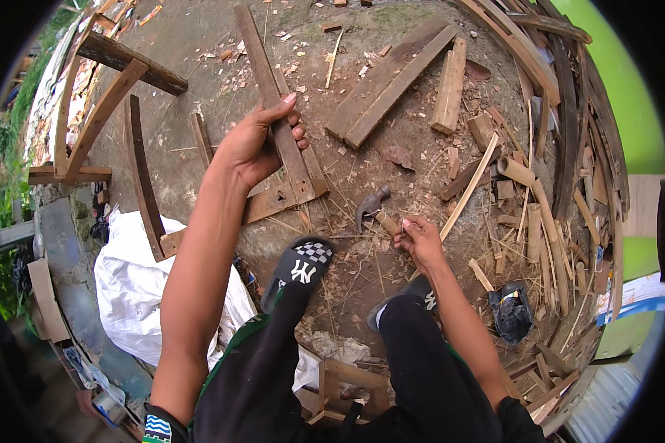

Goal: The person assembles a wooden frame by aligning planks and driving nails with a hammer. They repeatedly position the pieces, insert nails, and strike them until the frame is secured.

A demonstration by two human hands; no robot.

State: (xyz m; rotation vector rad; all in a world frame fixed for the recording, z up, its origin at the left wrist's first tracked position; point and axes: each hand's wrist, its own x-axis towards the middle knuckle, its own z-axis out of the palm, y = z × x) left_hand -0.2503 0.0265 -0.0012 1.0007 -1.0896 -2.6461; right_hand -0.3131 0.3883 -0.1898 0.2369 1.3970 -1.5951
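My left hand (262,144) is wrapped round a long wooden bar (279,122), its thumb lying across the top. At its near end the bar meets a crosspiece (270,204) with holes in it, and a second bar runs beside it. My right hand (420,242) is low over the ground, with fingertips pinched on a thin dark piece that looks like a nail. Just beyond those fingertips a claw hammer (372,207) lies on the ground. Part of its wooden handle (386,223) shows; my right hand hides the rest.
Two wide planks (391,81) and a short block (449,85) lie ahead. Scrap wood and bamboo (543,214) pile up on the right, near a black plastic bag (511,314). A wooden frame (100,122) stands at far left, above a white sack (125,295). Wood chips litter the ground.
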